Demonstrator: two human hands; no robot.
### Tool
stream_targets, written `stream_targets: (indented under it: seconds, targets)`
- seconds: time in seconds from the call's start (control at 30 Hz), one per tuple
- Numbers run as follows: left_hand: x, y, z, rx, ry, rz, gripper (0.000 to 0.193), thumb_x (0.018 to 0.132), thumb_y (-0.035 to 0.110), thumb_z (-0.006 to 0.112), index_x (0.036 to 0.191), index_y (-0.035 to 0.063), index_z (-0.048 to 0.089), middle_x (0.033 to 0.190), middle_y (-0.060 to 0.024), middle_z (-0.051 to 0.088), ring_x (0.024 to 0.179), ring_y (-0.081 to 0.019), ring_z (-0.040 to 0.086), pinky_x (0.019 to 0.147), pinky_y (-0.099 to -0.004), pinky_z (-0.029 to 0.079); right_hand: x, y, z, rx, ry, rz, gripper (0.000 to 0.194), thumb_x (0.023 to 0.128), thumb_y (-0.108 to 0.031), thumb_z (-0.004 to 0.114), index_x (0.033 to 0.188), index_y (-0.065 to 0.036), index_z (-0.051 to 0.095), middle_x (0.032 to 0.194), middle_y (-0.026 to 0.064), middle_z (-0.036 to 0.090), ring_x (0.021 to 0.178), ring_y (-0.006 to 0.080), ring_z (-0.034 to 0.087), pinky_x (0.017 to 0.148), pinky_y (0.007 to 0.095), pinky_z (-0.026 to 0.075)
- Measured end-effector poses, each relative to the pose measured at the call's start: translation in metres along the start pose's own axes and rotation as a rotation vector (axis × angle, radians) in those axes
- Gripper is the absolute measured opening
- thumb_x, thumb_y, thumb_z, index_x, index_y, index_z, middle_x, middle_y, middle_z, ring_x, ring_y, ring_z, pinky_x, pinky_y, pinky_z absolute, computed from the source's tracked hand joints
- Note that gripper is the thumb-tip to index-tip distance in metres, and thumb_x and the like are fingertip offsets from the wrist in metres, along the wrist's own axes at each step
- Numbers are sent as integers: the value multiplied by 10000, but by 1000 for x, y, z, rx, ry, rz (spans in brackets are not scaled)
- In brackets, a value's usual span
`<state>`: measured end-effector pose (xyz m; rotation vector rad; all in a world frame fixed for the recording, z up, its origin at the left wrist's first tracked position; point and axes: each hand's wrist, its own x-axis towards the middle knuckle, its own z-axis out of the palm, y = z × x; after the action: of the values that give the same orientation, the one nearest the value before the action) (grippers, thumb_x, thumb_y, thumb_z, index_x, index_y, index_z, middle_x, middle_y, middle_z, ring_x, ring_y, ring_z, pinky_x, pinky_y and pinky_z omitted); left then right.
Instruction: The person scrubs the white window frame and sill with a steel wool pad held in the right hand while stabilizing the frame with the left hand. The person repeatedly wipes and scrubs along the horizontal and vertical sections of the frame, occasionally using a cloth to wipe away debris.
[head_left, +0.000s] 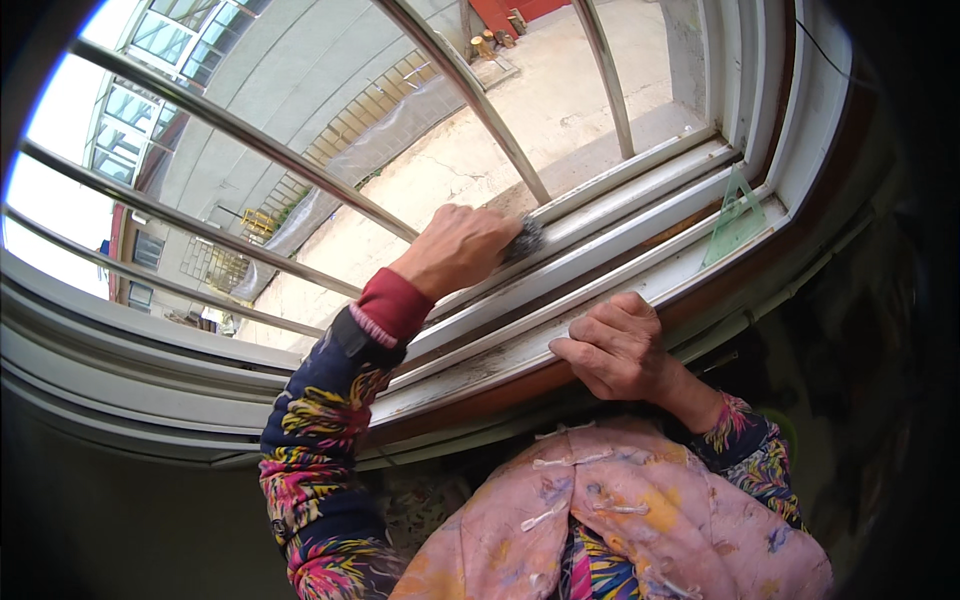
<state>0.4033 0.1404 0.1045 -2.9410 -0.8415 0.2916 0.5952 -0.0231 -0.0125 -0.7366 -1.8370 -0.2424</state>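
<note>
My left hand (459, 244) reaches over the white window frame with its fingers around a grey steel-wool scourer (526, 238). The scourer is against the outer rail of the window track (600, 212), close to the foot of a metal bar. My right hand (621, 351) is curled at the inner edge of the white sill (517, 346), and nothing shows in its fingers. Dark dirt marks the sill between my hands. A translucent green set square (733, 223) leans in the sill's right corner.
Several metal security bars (480, 101) cross the window opening. Brown trim (480, 397) runs below the sill. A thin dark cable (817, 49) hangs by the right frame. Outside are a concrete yard (555, 97), a grey wall (315, 82) and cut logs (484, 49).
</note>
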Motion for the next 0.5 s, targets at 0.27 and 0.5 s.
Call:
stream_targets:
  seconds: [0.27, 0.5]
  targets:
    - [-88, -40, -32, -74, 93, -221, 208, 926, 226, 738, 1040, 68, 666, 978, -148, 721, 940, -384, 713, 804, -474, 561, 8, -11, 3, 18, -15, -2, 183, 802, -106, 753, 981, -110, 717, 834, -3, 618, 731, 180, 615, 738, 348, 433]
    - [-129, -51, -17, -161, 193, -214, 264, 916, 213, 772, 1132, 100, 674, 1017, -117, 697, 922, -365, 716, 810, -454, 571, 10, -14, 19, -13, -41, 8, 220, 788, -107, 749, 1006, -121, 729, 836, -9, 614, 732, 179, 616, 748, 350, 418]
